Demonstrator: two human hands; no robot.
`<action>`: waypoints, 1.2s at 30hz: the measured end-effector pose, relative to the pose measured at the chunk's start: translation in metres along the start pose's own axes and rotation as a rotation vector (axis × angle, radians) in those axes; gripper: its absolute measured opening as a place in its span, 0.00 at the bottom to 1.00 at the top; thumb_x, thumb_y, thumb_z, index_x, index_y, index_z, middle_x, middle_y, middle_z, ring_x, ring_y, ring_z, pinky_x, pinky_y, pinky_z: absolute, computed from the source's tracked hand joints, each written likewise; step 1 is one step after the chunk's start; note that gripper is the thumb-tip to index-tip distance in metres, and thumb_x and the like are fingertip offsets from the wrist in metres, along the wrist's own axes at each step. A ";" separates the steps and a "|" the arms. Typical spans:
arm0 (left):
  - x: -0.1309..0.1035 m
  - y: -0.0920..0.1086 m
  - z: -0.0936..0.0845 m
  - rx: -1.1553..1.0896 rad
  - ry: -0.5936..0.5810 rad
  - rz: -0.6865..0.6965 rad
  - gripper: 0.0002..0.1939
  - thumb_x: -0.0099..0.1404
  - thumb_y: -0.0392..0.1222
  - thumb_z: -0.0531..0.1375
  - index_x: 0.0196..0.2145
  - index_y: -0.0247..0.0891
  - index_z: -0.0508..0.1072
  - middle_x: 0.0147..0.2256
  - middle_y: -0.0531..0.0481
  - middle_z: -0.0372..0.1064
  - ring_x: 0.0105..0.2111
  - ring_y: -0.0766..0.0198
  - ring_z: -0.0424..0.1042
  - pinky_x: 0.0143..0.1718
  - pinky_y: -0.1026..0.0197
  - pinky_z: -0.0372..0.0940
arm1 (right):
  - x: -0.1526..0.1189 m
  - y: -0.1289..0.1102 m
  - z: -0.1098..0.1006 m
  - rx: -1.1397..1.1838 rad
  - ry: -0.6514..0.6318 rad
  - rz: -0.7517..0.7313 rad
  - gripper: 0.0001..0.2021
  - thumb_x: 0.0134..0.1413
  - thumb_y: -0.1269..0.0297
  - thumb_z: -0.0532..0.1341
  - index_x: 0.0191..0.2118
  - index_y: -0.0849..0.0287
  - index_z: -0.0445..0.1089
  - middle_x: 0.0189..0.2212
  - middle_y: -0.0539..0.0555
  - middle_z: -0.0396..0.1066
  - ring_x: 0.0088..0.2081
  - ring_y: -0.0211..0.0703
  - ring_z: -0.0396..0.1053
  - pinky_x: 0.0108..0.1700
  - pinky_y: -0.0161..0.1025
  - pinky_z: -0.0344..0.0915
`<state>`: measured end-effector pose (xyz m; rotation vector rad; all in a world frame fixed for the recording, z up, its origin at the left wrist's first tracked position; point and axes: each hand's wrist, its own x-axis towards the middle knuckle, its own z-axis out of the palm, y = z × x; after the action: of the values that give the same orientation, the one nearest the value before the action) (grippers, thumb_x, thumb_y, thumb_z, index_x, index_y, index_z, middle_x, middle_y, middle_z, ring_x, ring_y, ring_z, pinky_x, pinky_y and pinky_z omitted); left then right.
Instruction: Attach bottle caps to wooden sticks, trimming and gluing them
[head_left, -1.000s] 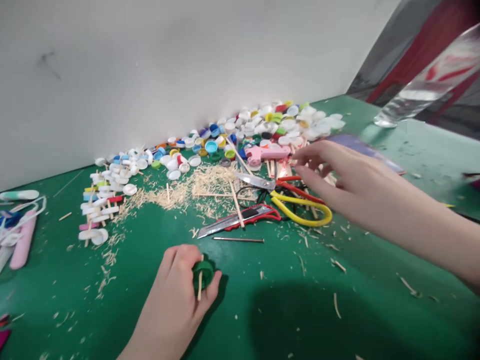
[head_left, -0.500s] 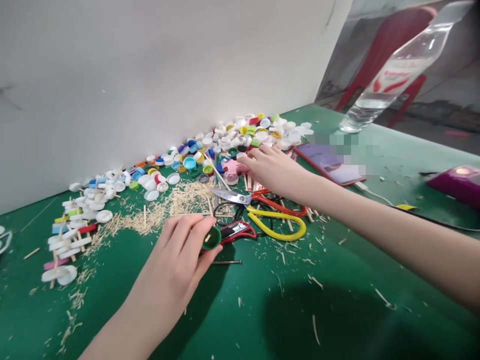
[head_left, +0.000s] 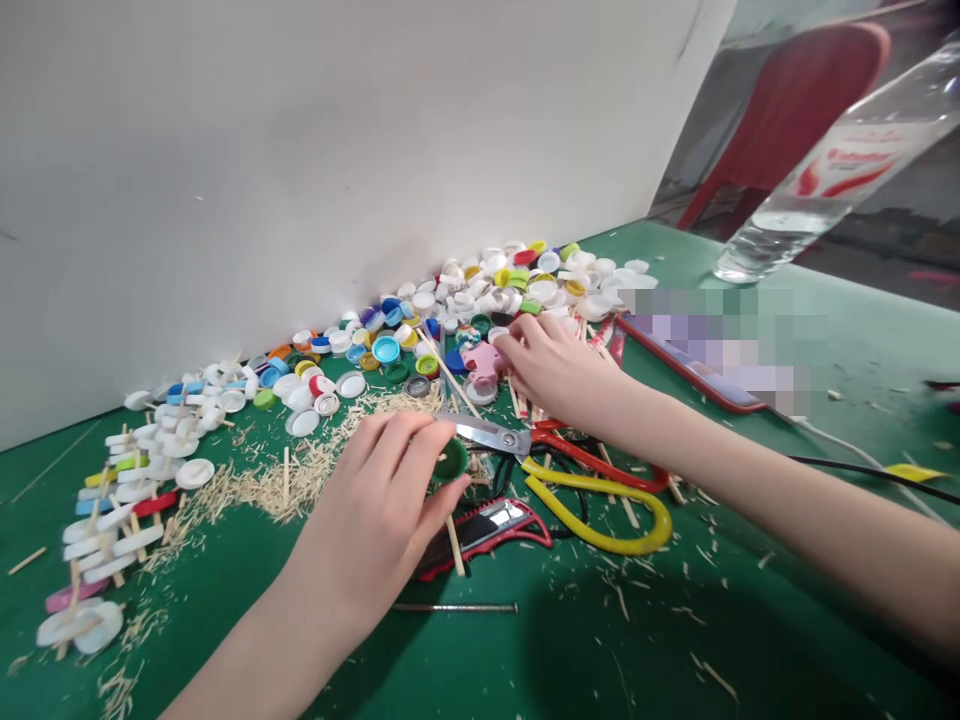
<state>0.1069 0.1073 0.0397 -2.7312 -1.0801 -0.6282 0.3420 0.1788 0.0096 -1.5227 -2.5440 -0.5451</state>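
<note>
Left fingers [head_left: 426, 441] hold a round green cap [head_left: 454, 463].

Tabletop craft workspace — bottle caps [head_left: 546, 292], scissors [head_left: 510, 441], wood shavings [head_left: 279, 492]

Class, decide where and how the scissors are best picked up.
Probably by the yellow handle, coming from the near right: on the scissors, this wide loop lies uncovered on that side, while the blade points left, toward the left hand.

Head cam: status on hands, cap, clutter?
Left hand holding green bottle cap. Right hand at pink glue gun, grip unclear. Scissors, utility knife close by left hand.
</note>
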 end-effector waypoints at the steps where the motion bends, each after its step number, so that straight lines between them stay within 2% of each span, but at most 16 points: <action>1: 0.002 -0.002 0.000 -0.006 -0.002 -0.006 0.13 0.66 0.38 0.55 0.48 0.33 0.64 0.43 0.44 0.65 0.46 0.58 0.62 0.47 0.55 0.63 | 0.001 0.001 0.001 -0.032 0.011 -0.005 0.16 0.61 0.65 0.45 0.47 0.67 0.64 0.43 0.66 0.62 0.44 0.55 0.57 0.41 0.46 0.55; 3: 0.006 -0.006 0.002 -0.016 -0.007 -0.021 0.13 0.67 0.39 0.54 0.48 0.34 0.64 0.44 0.44 0.65 0.46 0.58 0.62 0.48 0.55 0.63 | 0.002 0.004 0.004 -0.060 0.032 -0.009 0.17 0.62 0.62 0.45 0.47 0.66 0.64 0.42 0.64 0.62 0.43 0.53 0.58 0.42 0.46 0.56; 7: 0.015 -0.016 0.006 -0.052 0.005 -0.078 0.13 0.67 0.42 0.54 0.48 0.35 0.63 0.44 0.45 0.65 0.47 0.58 0.62 0.48 0.54 0.63 | 0.003 0.010 0.004 0.083 0.065 0.079 0.18 0.63 0.59 0.45 0.49 0.65 0.62 0.42 0.63 0.62 0.40 0.48 0.60 0.43 0.44 0.57; 12: 0.032 -0.030 0.017 -0.165 -0.026 -0.278 0.14 0.66 0.44 0.56 0.48 0.39 0.62 0.46 0.46 0.65 0.48 0.58 0.63 0.46 0.55 0.65 | 0.005 0.015 -0.013 0.343 0.010 0.219 0.15 0.61 0.59 0.48 0.48 0.63 0.60 0.34 0.58 0.66 0.38 0.46 0.63 0.38 0.41 0.58; 15: 0.046 -0.041 0.029 -0.229 0.000 -0.353 0.13 0.64 0.45 0.57 0.45 0.40 0.64 0.45 0.46 0.66 0.47 0.57 0.64 0.44 0.54 0.66 | 0.006 0.020 -0.021 0.492 -0.008 0.309 0.16 0.56 0.60 0.52 0.48 0.62 0.58 0.34 0.56 0.67 0.33 0.42 0.64 0.34 0.38 0.58; 18: 0.058 -0.052 0.043 -0.257 0.027 -0.370 0.12 0.62 0.43 0.59 0.44 0.40 0.66 0.45 0.46 0.68 0.47 0.55 0.66 0.45 0.52 0.65 | 0.006 0.027 -0.027 0.551 -0.052 0.292 0.17 0.53 0.59 0.54 0.47 0.60 0.61 0.33 0.54 0.68 0.31 0.40 0.64 0.31 0.37 0.57; 21: 0.064 -0.060 0.056 -0.274 0.018 -0.350 0.12 0.62 0.42 0.59 0.44 0.40 0.67 0.44 0.45 0.68 0.45 0.55 0.67 0.45 0.50 0.65 | 0.006 0.034 -0.032 0.566 -0.122 0.291 0.13 0.54 0.57 0.54 0.41 0.58 0.65 0.29 0.51 0.67 0.28 0.38 0.63 0.30 0.36 0.57; 23: 0.064 -0.063 0.061 -0.287 0.017 -0.361 0.13 0.62 0.42 0.60 0.45 0.40 0.67 0.43 0.44 0.68 0.43 0.55 0.67 0.43 0.50 0.66 | 0.006 0.038 -0.035 0.593 -0.156 0.320 0.13 0.55 0.55 0.53 0.41 0.57 0.67 0.28 0.50 0.68 0.28 0.38 0.63 0.30 0.37 0.57; 26: 0.061 -0.064 0.064 -0.301 0.024 -0.401 0.14 0.61 0.42 0.60 0.45 0.39 0.67 0.43 0.44 0.69 0.43 0.56 0.67 0.43 0.50 0.66 | 0.005 0.042 -0.039 0.627 -0.205 0.335 0.15 0.54 0.55 0.55 0.44 0.56 0.68 0.30 0.50 0.70 0.29 0.39 0.64 0.32 0.37 0.59; 29: 0.059 -0.064 0.065 -0.299 0.018 -0.414 0.13 0.61 0.41 0.61 0.44 0.38 0.67 0.42 0.45 0.69 0.43 0.56 0.67 0.44 0.51 0.65 | 0.003 0.043 -0.043 0.699 -0.244 0.276 0.16 0.54 0.58 0.56 0.46 0.56 0.69 0.33 0.52 0.72 0.33 0.41 0.66 0.34 0.37 0.60; 31: 0.059 -0.064 0.065 -0.304 0.017 -0.406 0.13 0.61 0.41 0.60 0.44 0.38 0.66 0.43 0.45 0.68 0.44 0.57 0.66 0.44 0.52 0.65 | 0.001 0.041 -0.047 0.793 -0.262 0.223 0.17 0.56 0.61 0.54 0.50 0.55 0.68 0.41 0.54 0.72 0.38 0.41 0.67 0.38 0.37 0.61; 34: 0.060 -0.063 0.067 -0.319 0.026 -0.383 0.13 0.62 0.42 0.60 0.44 0.39 0.66 0.43 0.45 0.68 0.45 0.56 0.65 0.43 0.53 0.65 | 0.000 0.036 -0.053 0.906 -0.305 0.114 0.21 0.59 0.67 0.51 0.57 0.48 0.64 0.54 0.52 0.66 0.47 0.38 0.65 0.47 0.35 0.60; 36: 0.060 -0.062 0.067 -0.319 0.028 -0.380 0.13 0.62 0.43 0.60 0.44 0.40 0.67 0.42 0.45 0.68 0.44 0.57 0.65 0.42 0.54 0.65 | -0.002 0.034 -0.055 0.794 -0.278 0.119 0.22 0.58 0.67 0.52 0.57 0.45 0.64 0.55 0.50 0.65 0.49 0.34 0.65 0.48 0.31 0.60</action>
<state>0.1260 0.2088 0.0029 -2.7747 -1.6392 -0.9623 0.3686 0.1720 0.0678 -1.4598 -2.3467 0.6663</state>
